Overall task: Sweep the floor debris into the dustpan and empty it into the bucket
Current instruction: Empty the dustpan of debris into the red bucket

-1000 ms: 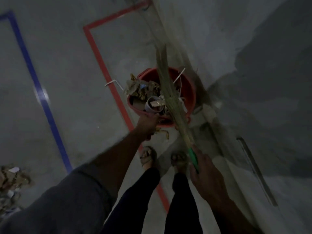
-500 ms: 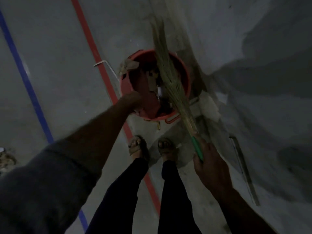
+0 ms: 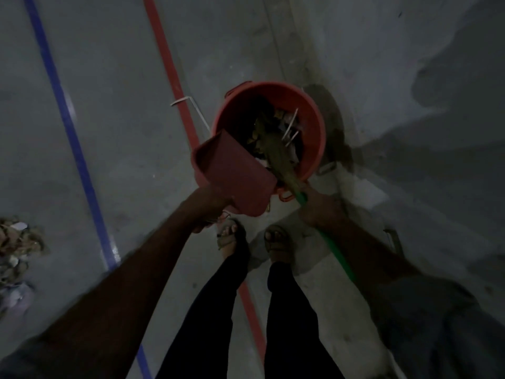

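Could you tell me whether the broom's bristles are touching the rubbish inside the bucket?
Touching: the head view shows the broom bristles pushed down into the rubbish inside the bucket.

Industrial or workshop space: bare concrete floor (image 3: 123,132), blue tape line (image 3: 68,127), red tape line (image 3: 169,69).
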### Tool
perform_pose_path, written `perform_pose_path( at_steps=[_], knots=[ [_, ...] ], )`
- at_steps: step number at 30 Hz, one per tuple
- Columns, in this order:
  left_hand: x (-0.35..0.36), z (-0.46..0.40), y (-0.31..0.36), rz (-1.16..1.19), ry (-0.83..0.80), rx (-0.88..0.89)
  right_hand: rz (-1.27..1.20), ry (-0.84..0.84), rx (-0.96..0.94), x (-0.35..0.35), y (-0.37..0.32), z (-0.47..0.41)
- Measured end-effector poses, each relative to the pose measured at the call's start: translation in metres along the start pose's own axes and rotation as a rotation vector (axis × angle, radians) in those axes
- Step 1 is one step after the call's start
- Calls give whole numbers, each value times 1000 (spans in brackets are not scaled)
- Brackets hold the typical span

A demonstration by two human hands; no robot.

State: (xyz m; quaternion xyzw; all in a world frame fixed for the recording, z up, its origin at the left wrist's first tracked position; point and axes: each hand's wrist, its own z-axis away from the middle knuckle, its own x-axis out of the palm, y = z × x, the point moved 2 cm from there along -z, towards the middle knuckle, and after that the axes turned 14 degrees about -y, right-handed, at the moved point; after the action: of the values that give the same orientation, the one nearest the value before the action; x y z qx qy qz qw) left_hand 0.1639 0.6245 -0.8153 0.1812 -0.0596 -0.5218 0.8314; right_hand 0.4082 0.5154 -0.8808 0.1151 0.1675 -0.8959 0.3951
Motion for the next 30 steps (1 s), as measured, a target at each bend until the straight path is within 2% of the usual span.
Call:
perform_pose_path(
  at_steps=[3, 7, 11, 14, 16, 24, 30],
  knots=[
    [6, 22, -7, 210, 65, -17, -133, 87, -104, 13, 10, 69],
    [19, 66, -9, 314, 125, -14, -224, 243, -290, 46, 46, 167],
    [35, 103, -16, 400, 167, 5, -241, 280, -289, 63, 74, 235],
    [49, 145, -13, 456, 222, 61, -235, 326, -354, 54, 67, 283],
    [57, 187, -12, 514, 287, 72, -169, 363, -485, 41, 51, 313],
    [82, 268, -34, 747, 435, 184, 94, 399, -830, -2, -10, 335],
    [94, 336, -78, 950, 572, 309, 371, 367, -950, 10, -67, 350]
  ],
)
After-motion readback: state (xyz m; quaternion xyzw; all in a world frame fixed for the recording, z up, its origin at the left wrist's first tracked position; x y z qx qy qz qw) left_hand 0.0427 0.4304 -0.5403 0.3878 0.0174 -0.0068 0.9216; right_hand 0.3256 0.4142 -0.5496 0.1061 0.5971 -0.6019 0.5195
